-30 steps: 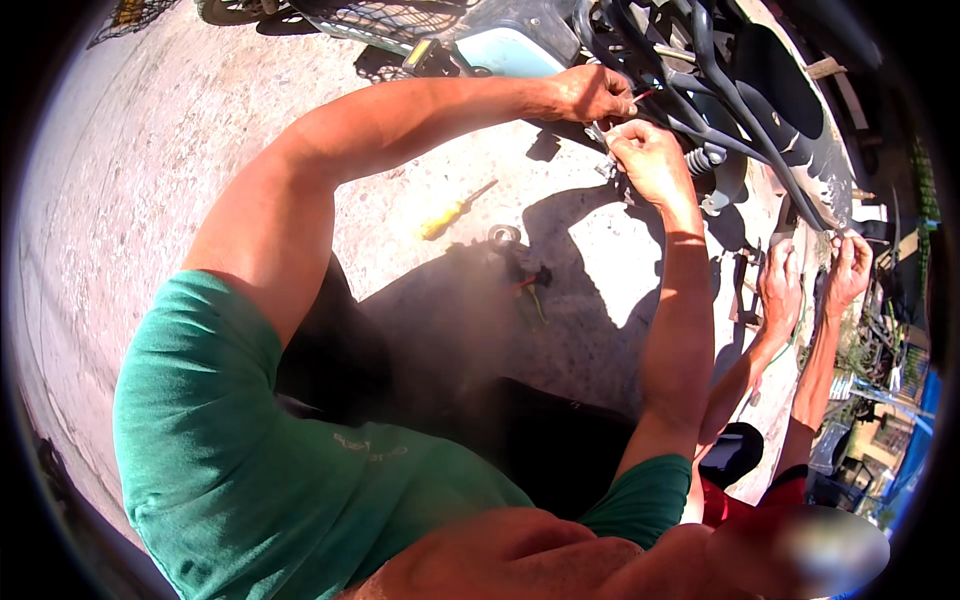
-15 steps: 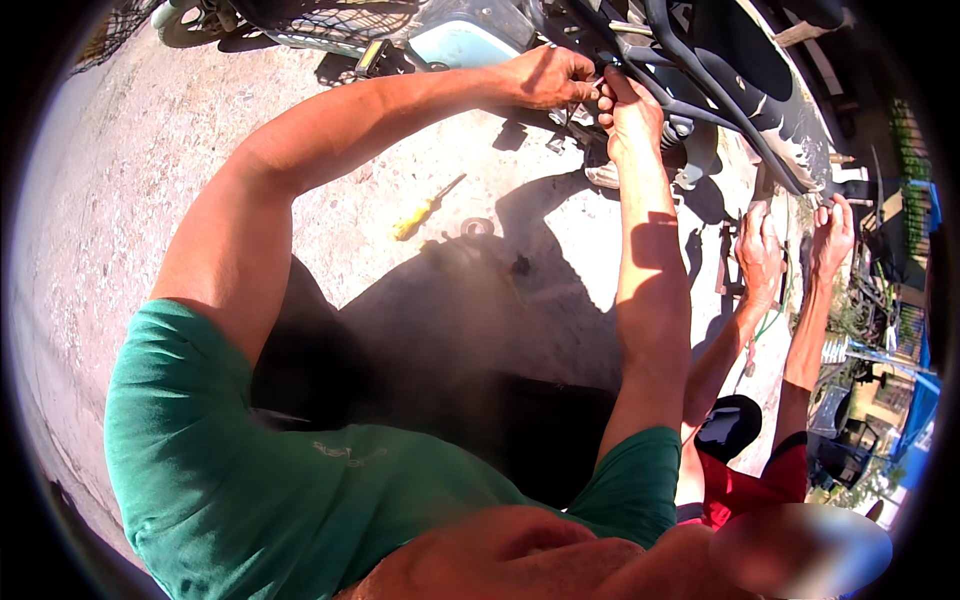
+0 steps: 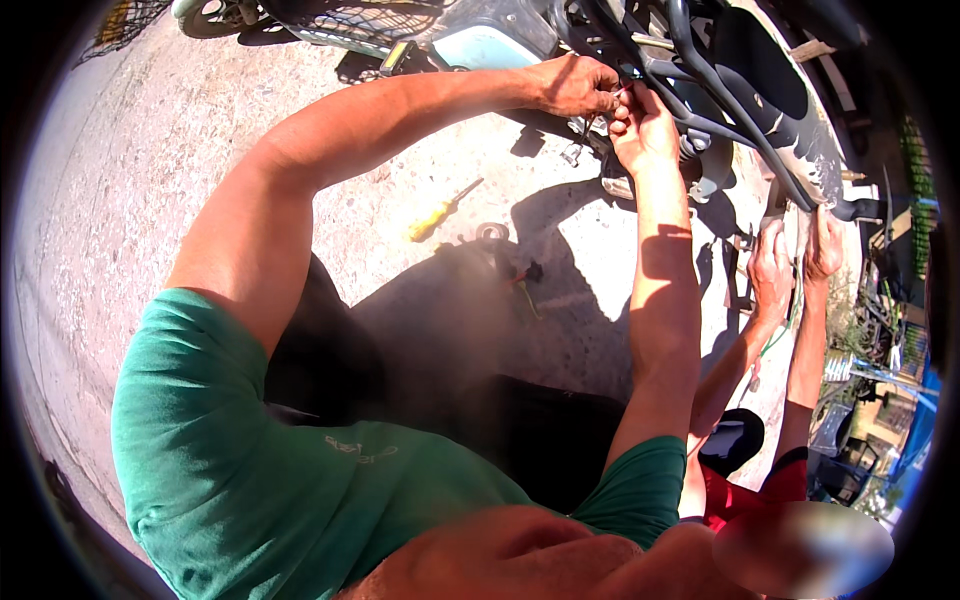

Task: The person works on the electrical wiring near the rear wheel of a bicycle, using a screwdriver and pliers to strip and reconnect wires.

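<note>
My left hand [image 3: 588, 88] is closed in a pinch on a thin red wire [image 3: 624, 88] among the black tubes of a scooter [image 3: 720, 95]. My right hand [image 3: 640, 130] is right beside it, fingertips pressed together at the same wire, thumb and fingers nearly touching the left ones. Small metal parts [image 3: 572, 152] hang just below them, partly in shadow. On the concrete ground [image 3: 150, 190] below lie a yellow-handled screwdriver [image 3: 435, 215], a small ring-shaped object [image 3: 492, 230] and a small dark tool [image 3: 528, 275] with coloured handles, blurred.
At the right, a co-worker's two hands [image 3: 770, 265] [image 3: 824, 245] are at the scooter's rear underside, the red-clad body [image 3: 730, 490] below. A wheel [image 3: 205, 15] and a black mesh [image 3: 115, 25] are at the top left; cluttered items [image 3: 850, 420] fill the right edge.
My right hand has risen closer to my left hand at the wire. The co-worker's hands remain under the rear, their fingers slightly repositioned. The whole view has shifted a little.
</note>
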Available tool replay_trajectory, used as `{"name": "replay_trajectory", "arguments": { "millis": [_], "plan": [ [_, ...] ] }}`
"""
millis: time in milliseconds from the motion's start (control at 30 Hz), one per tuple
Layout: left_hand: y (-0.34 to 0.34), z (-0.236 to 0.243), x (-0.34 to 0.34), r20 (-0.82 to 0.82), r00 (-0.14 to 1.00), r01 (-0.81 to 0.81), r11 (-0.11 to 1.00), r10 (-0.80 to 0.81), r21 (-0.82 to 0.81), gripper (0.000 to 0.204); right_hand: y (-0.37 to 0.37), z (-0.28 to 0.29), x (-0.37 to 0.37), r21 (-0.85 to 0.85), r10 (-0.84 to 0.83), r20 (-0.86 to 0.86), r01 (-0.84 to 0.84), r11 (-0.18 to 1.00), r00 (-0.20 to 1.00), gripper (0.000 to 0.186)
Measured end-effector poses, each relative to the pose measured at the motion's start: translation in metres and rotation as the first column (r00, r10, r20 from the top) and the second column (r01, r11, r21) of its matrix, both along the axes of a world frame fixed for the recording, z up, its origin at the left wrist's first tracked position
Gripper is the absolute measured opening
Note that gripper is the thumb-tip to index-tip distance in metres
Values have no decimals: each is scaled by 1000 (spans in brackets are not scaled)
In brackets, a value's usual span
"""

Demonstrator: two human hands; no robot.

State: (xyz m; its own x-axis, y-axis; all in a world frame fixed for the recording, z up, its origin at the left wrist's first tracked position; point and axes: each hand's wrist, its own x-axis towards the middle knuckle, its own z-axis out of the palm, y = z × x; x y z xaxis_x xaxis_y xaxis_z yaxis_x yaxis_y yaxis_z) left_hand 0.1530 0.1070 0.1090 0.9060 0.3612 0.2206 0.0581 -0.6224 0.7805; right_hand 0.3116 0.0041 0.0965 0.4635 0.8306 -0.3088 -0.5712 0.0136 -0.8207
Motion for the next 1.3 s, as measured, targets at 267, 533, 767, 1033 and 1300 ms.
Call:
{"name": "replay_trajectory", "arguments": {
  "millis": [267,533,767,1033,1300],
  "plan": [
    [3,12,-6,-82,995,52,997,-56,-59,27,1,-5,7,16,13,85,-15,1000,996,10],
    [10,2,-3,19,1000,15,995,-17,95,32,-2,-4,-10,-2,-130,484,150,989,865,18],
    [6,9,-1,1,1000,10,997,-10,71,33,-4,14,-8,-71,-68,204,84,994,977,13],
    [30,-43,27,46,996,89,955,-80,-283,22,2,17,-14,-24,49,46,-48,999,998,24],
    [3,-1,3,-23,999,29,981,-34,-192,30,-7,8,-3,-81,13,261,9,997,965,21]
  ]
}}
